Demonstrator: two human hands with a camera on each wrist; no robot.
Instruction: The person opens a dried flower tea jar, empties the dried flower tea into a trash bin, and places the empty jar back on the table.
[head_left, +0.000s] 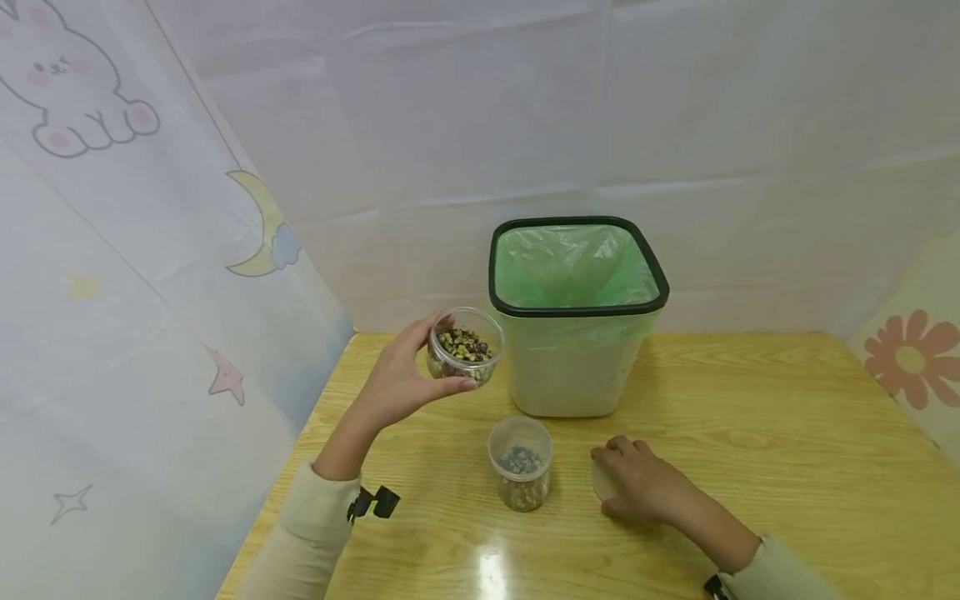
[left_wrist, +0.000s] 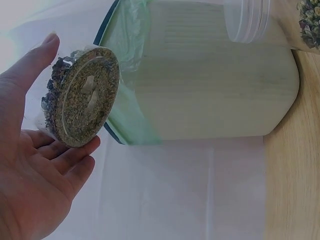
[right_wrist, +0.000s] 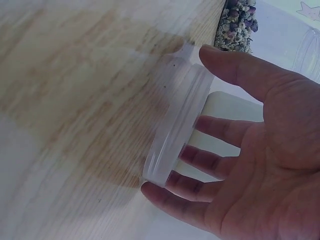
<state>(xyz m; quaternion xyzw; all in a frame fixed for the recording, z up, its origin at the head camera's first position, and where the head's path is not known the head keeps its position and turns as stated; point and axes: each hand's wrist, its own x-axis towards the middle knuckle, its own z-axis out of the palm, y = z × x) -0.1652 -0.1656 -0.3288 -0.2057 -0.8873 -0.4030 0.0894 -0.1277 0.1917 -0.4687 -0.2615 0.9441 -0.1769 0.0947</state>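
My left hand (head_left: 401, 379) holds a clear plastic jar (head_left: 480, 371) between thumb and fingers, raised above the table at the bin's left front. Dried flowers in yellow and dark purple partly fill it; its top has no lid on. The left wrist view shows the jar (left_wrist: 90, 100) tilted, its round base facing the camera. Low over the table, my right hand (head_left: 645, 487) grips a round, translucent lid (right_wrist: 177, 125) by its edge, mostly hidden under the palm in the head view. Between the hands stands a second clear jar (head_left: 522, 479), upright, with similar dried bits inside.
Behind the jars stands a pale waste bin (head_left: 566, 379) with a black rim (head_left: 577, 312) and a green bag liner (head_left: 570, 267). The wooden table (head_left: 750, 400) meets a pale printed curtain (head_left: 420, 125) at the back and sides.
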